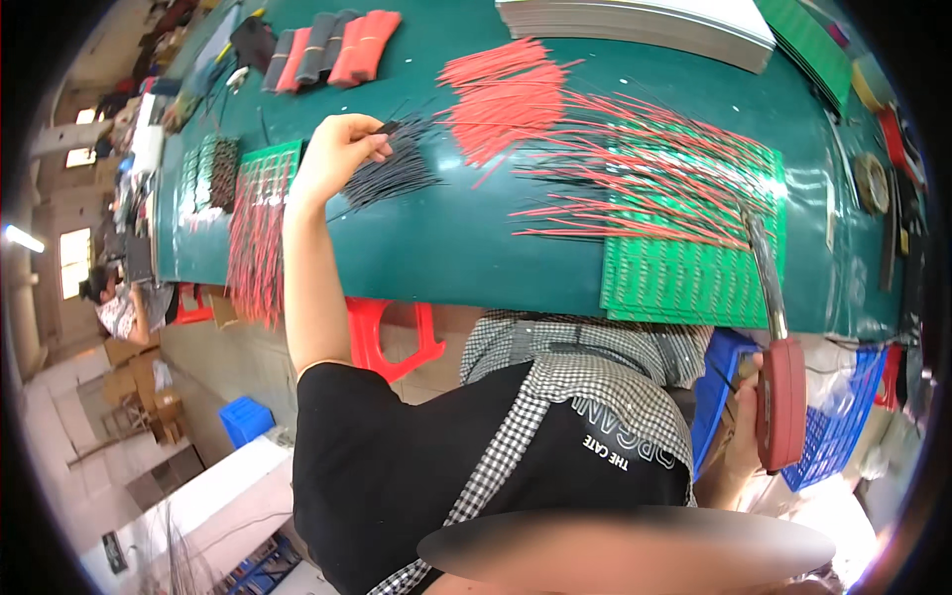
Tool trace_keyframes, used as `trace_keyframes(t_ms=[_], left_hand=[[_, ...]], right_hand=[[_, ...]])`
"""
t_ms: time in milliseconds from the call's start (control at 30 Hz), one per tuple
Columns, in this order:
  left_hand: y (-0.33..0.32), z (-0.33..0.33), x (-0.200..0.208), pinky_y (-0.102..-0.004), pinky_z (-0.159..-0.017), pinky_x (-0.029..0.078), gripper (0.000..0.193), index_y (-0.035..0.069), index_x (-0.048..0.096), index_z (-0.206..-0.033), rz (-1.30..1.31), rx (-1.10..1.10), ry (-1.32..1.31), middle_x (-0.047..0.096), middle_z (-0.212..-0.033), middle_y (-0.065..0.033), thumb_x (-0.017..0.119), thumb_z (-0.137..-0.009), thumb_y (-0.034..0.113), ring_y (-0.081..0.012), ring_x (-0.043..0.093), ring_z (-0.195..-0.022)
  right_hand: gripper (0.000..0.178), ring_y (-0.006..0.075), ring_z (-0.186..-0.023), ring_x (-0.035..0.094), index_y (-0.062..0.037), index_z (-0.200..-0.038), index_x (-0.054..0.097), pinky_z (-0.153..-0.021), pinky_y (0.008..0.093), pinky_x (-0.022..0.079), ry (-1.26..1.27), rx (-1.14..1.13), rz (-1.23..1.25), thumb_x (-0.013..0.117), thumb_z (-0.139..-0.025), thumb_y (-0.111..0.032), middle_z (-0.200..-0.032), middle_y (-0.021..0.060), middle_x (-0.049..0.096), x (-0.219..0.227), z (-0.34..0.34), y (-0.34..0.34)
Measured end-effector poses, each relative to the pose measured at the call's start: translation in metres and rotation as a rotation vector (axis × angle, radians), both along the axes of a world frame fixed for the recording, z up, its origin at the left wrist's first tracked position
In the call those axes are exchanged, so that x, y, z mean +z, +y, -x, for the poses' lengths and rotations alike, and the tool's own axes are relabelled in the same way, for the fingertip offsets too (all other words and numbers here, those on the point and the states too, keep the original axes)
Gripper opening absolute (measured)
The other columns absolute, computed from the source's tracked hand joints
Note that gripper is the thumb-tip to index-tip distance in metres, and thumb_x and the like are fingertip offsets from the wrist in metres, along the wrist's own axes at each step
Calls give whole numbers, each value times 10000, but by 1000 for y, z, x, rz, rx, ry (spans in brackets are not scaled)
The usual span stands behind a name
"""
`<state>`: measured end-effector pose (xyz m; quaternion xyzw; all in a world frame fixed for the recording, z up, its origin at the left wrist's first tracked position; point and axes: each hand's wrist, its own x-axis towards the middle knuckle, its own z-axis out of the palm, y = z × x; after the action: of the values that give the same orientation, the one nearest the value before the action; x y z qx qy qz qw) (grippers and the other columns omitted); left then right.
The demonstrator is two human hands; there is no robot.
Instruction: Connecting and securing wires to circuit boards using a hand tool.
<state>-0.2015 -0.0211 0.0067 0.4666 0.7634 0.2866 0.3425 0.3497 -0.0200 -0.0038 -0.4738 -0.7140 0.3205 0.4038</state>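
Note:
My left hand (347,149) is raised over a pile of thin black wires (392,177), thumb and fingers pinched on a dark wire end (387,128). At the right, my right hand (736,441) grips a soldering gun (781,402) by its dark red handle. Its long metal barrel (764,258) points away from me, the tip over a green circuit board panel (684,283). Many red and black wires (654,183) lie across the panel's far part, their loose ends pointing left. A heap of short red wires (508,104) lies beyond, right of the black pile.
Another green panel with hanging wires (260,213) overhangs the near edge at left. Rolled red and grey wire bundles (332,48) lie at the back. A stack of pale sheets (645,28) stands far right. A red stool (395,337) and blue crate (843,421) are below the green table.

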Motion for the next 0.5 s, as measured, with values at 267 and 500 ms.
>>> trace_keyframes(t_ms=[267,500], left_hand=[[-5,35,-18,-250,-629,480,172,-76,662,-954,66,35,175,665,-750,-61,653,-826,40,-106,618,-687],[-2,15,-5,-230,-619,488,179,-85,667,-977,-11,172,-105,677,-784,-73,653,-826,10,-102,635,-685]], right_hand=[[221,147,-727,572,84,-1052,587,-719,288,463,22,12,3,604,-839,29,-895,115,638,4,23,3],[498,196,-838,613,67,-1216,473,-763,306,486,52,-33,166,699,-823,-141,-848,101,609,-10,10,-4]])
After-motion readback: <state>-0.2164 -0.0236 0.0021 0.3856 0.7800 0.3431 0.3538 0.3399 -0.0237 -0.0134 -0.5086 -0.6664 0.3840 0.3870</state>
